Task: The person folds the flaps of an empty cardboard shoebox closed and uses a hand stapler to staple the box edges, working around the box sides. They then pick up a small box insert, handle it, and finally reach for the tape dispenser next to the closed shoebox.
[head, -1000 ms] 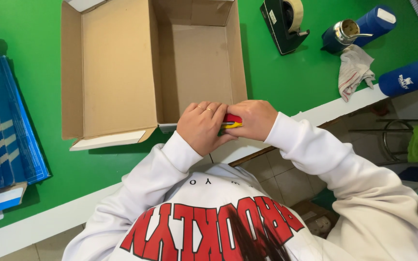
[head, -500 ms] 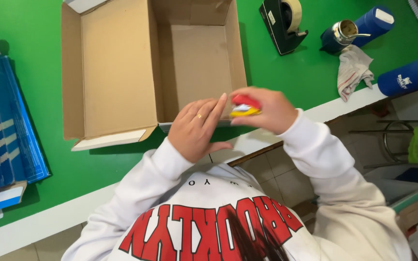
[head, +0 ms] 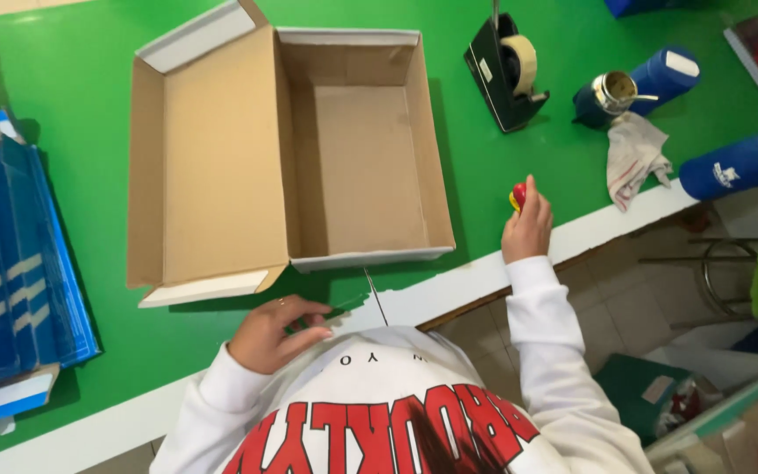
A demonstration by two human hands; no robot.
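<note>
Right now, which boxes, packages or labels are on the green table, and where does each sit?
Open cardboard box: table centre, brown, lid folded left, nothing inside.
Flat blue packages: stacked at left edge, blue with pale stripes.
Blue rolls: far right, lying down, white end labels.
Tape dispenser: behind the box on its right, black, tan roll.
Right hand: holds a small red-and-yellow item beside the box.
</note>
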